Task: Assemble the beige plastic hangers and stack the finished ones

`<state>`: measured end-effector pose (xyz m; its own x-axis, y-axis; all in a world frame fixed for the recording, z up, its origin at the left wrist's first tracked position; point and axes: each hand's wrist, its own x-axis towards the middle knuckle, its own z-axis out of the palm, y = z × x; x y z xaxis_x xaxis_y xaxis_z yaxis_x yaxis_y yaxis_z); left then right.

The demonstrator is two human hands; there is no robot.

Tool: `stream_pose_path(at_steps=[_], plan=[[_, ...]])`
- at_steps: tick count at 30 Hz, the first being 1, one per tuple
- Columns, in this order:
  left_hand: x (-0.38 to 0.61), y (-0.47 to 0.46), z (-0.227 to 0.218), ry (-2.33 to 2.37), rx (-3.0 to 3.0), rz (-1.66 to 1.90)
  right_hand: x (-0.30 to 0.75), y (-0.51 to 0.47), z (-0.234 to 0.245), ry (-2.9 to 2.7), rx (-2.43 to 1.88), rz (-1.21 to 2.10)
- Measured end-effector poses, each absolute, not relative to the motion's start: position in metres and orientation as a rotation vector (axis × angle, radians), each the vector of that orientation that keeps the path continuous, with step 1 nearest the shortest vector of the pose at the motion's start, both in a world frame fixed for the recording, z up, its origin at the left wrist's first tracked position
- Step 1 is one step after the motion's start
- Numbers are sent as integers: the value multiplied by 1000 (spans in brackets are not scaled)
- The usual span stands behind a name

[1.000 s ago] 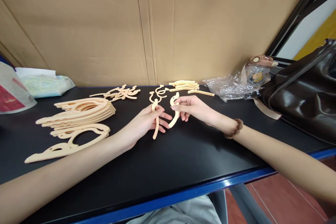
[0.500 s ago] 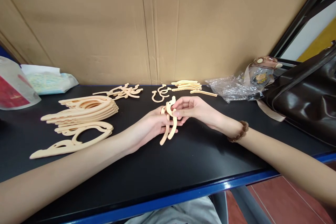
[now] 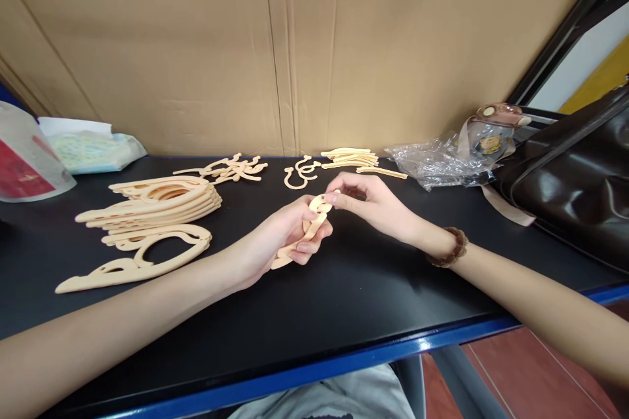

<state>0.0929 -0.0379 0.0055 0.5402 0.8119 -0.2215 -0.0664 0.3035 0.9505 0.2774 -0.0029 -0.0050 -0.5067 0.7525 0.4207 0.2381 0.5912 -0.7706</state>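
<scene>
My left hand (image 3: 289, 229) is closed around beige plastic hanger pieces (image 3: 312, 229), whose curved arms stick out below the fingers. At the upper end of these pieces, the thumb and fingers of my right hand (image 3: 368, 200) pinch a small rounded part. Just how the pieces fit together is partly hidden by the fingers. Behind my hands lie a few loose hanger hooks (image 3: 295, 177). A stack of beige hanger bodies (image 3: 167, 203) rests left of my left hand, with one larger body (image 3: 137, 268) at its front.
At the back lie a heap of hooked pieces (image 3: 233, 170) and a pile of straight strips (image 3: 348, 158). Crumpled clear plastic (image 3: 427, 163), a clear bottle (image 3: 486, 137) and a dark bag (image 3: 574, 170) occupy the right. A wipes packet (image 3: 93, 147) and plastic cup (image 3: 29, 157) stand left.
The pieces in my left hand have turned so their arms point down to the left and overlap. My left fingers have wrapped round them, and my right hand has shifted slightly right and up.
</scene>
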Motion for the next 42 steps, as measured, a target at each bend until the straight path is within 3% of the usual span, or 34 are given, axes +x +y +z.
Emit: stream_pose_path(at_steps=[7, 19, 33, 42], plan=[[94, -37, 2, 781, 1137, 555, 278, -4, -3, -2071, -726, 1016], [93, -37, 3, 810, 1190, 749, 279, -3, -4, -2139, -725, 927], [93, -39, 1, 801, 1123, 705, 283, 1, -7, -2215, -632, 707], [95, -41, 3, 798, 1125, 720, 282, -2, -5, -2188, -604, 729]])
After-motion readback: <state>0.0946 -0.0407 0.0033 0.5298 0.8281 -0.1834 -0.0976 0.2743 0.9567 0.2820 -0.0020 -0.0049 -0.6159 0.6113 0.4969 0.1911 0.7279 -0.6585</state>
